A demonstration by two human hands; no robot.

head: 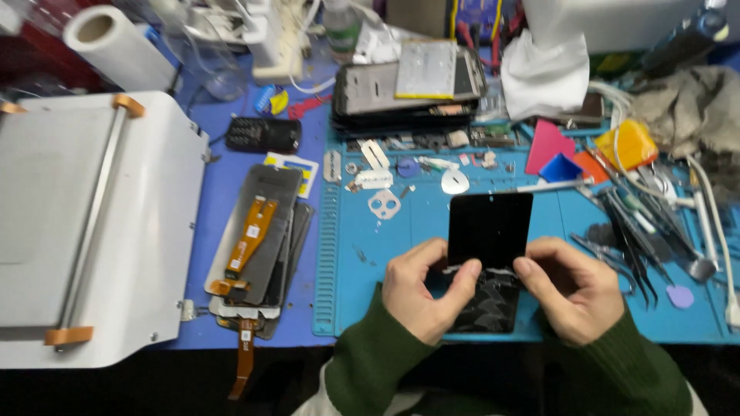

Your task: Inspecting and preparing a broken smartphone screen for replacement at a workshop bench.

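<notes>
I see both my left hand and right hand pinching the black phone screen, its long axis pointing away above the blue mat.

Phone screen lies on work mat, centre-front, btwn left hand & right hand. Stack of display panels just left of mat; flat machine further left. Tweezers right of screen. Phone frames behind, at mat's back edge; roll back-left.
</notes>
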